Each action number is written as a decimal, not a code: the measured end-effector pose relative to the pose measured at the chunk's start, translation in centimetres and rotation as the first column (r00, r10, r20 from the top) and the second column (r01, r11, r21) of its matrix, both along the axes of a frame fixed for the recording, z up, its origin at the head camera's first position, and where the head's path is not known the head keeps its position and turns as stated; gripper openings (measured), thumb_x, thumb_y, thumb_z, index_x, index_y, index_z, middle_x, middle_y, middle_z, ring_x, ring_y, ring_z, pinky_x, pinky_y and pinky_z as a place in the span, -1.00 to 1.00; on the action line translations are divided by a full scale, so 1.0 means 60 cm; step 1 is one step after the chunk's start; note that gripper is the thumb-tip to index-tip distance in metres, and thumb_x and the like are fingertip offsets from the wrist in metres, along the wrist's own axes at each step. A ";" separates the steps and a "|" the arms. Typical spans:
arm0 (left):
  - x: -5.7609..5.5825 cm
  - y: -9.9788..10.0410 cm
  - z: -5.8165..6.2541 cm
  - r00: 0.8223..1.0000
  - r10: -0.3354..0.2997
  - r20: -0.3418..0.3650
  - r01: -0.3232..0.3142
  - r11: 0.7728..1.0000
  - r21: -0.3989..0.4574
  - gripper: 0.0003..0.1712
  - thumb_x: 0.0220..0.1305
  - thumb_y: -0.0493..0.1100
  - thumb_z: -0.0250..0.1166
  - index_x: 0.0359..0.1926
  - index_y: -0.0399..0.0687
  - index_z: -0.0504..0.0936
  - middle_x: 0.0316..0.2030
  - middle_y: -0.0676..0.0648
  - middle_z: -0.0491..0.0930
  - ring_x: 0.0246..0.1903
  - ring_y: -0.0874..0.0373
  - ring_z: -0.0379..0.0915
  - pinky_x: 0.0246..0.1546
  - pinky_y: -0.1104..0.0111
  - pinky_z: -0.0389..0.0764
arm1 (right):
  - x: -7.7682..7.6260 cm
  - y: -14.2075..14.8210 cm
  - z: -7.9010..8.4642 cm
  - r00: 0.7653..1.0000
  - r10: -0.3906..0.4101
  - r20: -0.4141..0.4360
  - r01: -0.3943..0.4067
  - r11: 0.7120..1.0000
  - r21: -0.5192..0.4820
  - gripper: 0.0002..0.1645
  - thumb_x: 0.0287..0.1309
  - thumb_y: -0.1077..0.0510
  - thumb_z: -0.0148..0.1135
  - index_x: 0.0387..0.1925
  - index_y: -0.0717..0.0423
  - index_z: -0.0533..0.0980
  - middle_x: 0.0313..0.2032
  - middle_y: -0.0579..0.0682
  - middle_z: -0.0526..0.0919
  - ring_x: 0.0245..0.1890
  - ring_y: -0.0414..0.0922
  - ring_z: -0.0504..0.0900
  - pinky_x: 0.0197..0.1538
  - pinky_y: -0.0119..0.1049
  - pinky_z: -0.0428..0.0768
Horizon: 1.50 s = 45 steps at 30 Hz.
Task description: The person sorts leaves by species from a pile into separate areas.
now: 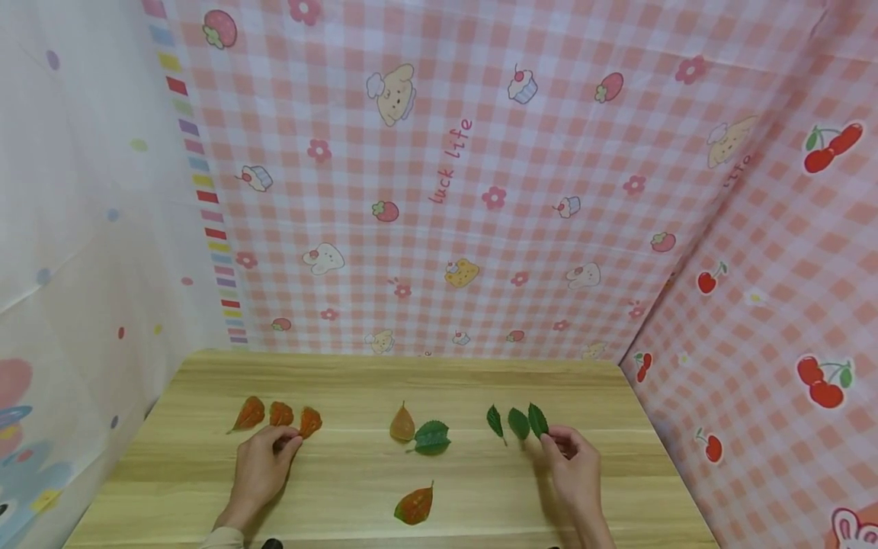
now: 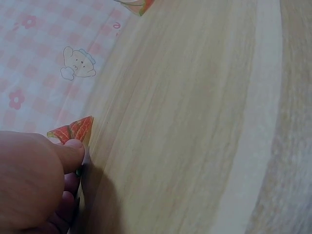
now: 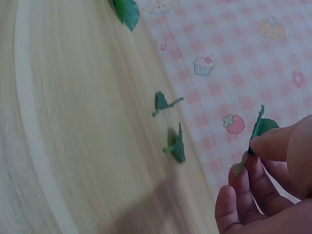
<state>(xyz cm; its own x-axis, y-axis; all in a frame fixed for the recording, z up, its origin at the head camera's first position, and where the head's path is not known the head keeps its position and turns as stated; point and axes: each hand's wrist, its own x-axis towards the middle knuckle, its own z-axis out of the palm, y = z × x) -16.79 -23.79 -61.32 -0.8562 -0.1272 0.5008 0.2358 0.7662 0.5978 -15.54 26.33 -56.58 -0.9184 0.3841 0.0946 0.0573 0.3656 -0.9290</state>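
At the left of the table, my left hand [image 1: 264,467] pinches an orange leaf [image 1: 311,421] by its lower end, between thumb and fingers. Two more orange leaves [image 1: 251,412] lie in a row to the left of it. Over on the right, my right hand [image 1: 575,467] pinches a green leaf [image 1: 538,419]; in the right wrist view this leaf [image 3: 258,127] is raised off the wood. Beside it are two other green leaves [image 1: 518,423]. In the left wrist view the thumb covers part of the held orange leaf [image 2: 80,129].
Between the hands, a yellowish-brown leaf [image 1: 402,424] touches a green toothed leaf [image 1: 432,438]. Closer to me lies a red-orange leaf [image 1: 414,505]. The wooden table [image 1: 357,473] is bounded by a pink checked cloth [image 1: 425,244] behind and cloths at both sides.
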 end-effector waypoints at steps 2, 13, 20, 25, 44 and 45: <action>0.000 0.000 0.000 1.000 0.002 -0.004 -0.002 1.000 -0.001 -0.87 0.23 -0.38 0.68 -0.30 -0.14 0.88 -0.41 0.00 0.80 -0.44 0.35 0.59 -0.39 0.37 0.62 | -0.004 0.010 -0.006 1.000 -0.009 -0.027 0.010 1.000 0.010 -0.80 0.47 0.29 0.48 0.02 0.33 0.75 -0.12 0.20 0.86 -0.27 -0.37 0.69 -0.22 -0.52 0.64; 0.001 -0.001 -0.001 1.000 0.005 -0.015 -0.005 1.000 0.002 -0.86 0.22 -0.38 0.68 -0.31 -0.13 0.88 -0.43 0.01 0.79 -0.45 0.37 0.57 -0.40 0.36 0.61 | -0.025 0.040 -0.026 0.999 -0.043 0.019 0.042 0.997 0.070 -0.83 0.42 0.29 0.48 -0.05 0.34 0.78 -0.22 0.17 0.86 -0.34 -0.34 0.67 -0.28 -0.52 0.64; 0.002 0.000 -0.002 1.000 0.008 0.005 -0.008 1.000 0.009 -0.87 0.23 -0.38 0.68 -0.30 -0.13 0.88 -0.42 0.00 0.80 -0.44 0.33 0.59 -0.40 0.38 0.61 | -0.040 0.042 -0.035 0.992 -0.097 0.074 0.084 0.983 0.162 -0.82 0.42 0.27 0.50 -0.10 0.36 0.78 -0.30 0.09 0.85 -0.37 -0.34 0.63 -0.32 -0.52 0.58; 0.002 -0.001 -0.004 1.000 0.007 0.007 -0.007 1.000 0.007 -0.87 0.23 -0.39 0.68 -0.29 -0.14 0.88 -0.41 0.00 0.80 -0.44 0.32 0.59 -0.40 0.39 0.61 | -0.051 0.041 -0.046 0.987 -0.140 0.079 0.121 0.971 0.207 -0.85 0.37 0.25 0.49 -0.17 0.31 0.79 -0.33 0.11 0.83 -0.39 -0.24 0.62 -0.35 -0.46 0.52; 0.003 0.002 -0.001 1.000 0.007 -0.010 -0.007 1.000 0.004 -0.86 0.22 -0.40 0.68 -0.31 -0.14 0.87 -0.42 -0.01 0.80 -0.44 0.32 0.60 -0.40 0.39 0.62 | -0.065 0.031 -0.066 0.976 -0.193 0.097 0.142 0.912 0.385 -0.84 0.31 0.14 0.41 -0.21 0.15 0.78 -0.32 0.10 0.86 -0.17 0.22 0.76 0.17 0.24 0.34; 0.003 0.002 -0.001 1.000 0.007 -0.007 -0.007 1.000 0.004 -0.86 0.22 -0.40 0.68 -0.30 -0.13 0.87 -0.41 -0.01 0.80 -0.44 0.32 0.60 -0.39 0.39 0.62 | -0.065 0.031 -0.065 0.977 -0.190 0.100 0.138 0.912 0.386 -0.84 0.31 0.14 0.41 -0.21 0.15 0.77 -0.31 0.11 0.86 -0.17 0.22 0.76 0.16 0.23 0.34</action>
<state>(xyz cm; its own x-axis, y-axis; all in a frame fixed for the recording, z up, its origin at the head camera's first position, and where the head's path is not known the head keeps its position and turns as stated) -16.61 -23.68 -61.39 -0.8518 -0.1355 0.5060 0.2341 0.7656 0.5992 -19.44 28.17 -60.50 -0.8594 0.4909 0.1429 0.2598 0.6600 -0.7049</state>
